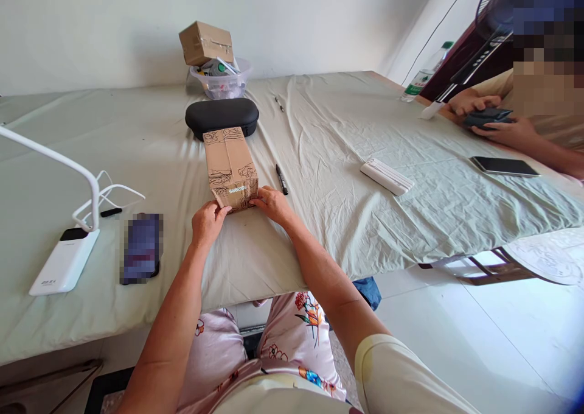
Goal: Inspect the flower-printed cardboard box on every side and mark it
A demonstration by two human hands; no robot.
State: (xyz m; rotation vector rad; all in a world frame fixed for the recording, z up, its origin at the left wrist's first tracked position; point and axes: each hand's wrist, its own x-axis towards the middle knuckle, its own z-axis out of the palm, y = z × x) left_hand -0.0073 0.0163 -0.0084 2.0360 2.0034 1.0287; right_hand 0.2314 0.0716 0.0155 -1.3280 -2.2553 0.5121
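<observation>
A brown cardboard box (231, 157) with black scribbled line drawings lies on the cloth-covered table in front of me. Its near end carries a small row of pale printed characters. My left hand (208, 221) grips the lower left corner of that end, thumb pressed on the face. At the opposite corner, my right hand (274, 205) pinches the box, fingers against its side. The far end of the box touches or overlaps a black zip case (222, 115); I cannot tell which. A black marker pen (281, 179) lies just right of the box.
Behind stand a clear plastic basket (227, 86) and another carton (207, 42). A white power bank (66, 262), white lamp arm (68, 155) and phone (140, 248) are left. Rightward lie a white power bank (387, 176) and a phone (503, 166), near another person's hands (506, 135).
</observation>
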